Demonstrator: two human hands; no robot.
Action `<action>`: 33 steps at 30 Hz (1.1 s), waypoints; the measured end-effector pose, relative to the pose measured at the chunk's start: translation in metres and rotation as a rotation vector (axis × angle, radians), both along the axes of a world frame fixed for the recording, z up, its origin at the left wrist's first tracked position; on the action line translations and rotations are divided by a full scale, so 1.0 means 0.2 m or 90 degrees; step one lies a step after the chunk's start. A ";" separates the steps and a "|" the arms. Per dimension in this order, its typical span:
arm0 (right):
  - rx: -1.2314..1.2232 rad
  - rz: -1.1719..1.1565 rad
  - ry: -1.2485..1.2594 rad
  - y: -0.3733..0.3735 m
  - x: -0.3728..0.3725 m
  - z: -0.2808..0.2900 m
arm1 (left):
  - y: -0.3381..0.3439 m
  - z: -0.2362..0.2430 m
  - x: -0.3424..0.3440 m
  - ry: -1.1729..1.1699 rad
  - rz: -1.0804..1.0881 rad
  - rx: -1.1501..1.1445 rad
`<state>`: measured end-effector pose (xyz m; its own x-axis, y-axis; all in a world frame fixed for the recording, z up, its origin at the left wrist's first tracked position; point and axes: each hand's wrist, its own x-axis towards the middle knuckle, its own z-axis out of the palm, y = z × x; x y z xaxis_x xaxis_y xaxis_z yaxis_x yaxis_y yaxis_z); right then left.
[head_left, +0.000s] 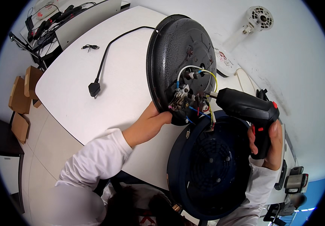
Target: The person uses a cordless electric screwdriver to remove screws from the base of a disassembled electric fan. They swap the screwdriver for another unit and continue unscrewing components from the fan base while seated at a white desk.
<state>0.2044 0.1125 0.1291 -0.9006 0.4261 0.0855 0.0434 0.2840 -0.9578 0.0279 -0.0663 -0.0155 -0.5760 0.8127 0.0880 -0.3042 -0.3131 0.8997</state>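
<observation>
My left hand [153, 119] grips the lower rim of a round black metal plate [170, 49], holding it tilted up on edge over the white table [125, 79]. Blue, yellow and white wires [196, 69] run across the plate to a small terminal block [183, 98]. In my right hand [270, 141] is a black electric screwdriver [245, 107] with red buttons, its tip touching the terminal area. Below lies a dark blue round housing [207, 165] with a vented base, joined to the plate by the wires.
A black power cord with plug [94, 88] trails across the table's left part. A white fan head [259, 18] stands at the back right. Cardboard boxes [23, 94] sit on the floor at left. Chargers and small devices [292, 180] lie at the right.
</observation>
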 end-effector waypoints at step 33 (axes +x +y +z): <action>-0.009 0.024 -0.010 0.02 -0.14 0.00 | -0.01 0.01 0.01 -0.003 0.019 0.003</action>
<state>0.1773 0.1156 0.1285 -0.9171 0.3932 0.0656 0.0477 0.2715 -0.9613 0.0305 -0.0679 -0.0129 -0.6010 0.7942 0.0892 -0.2988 -0.3268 0.8966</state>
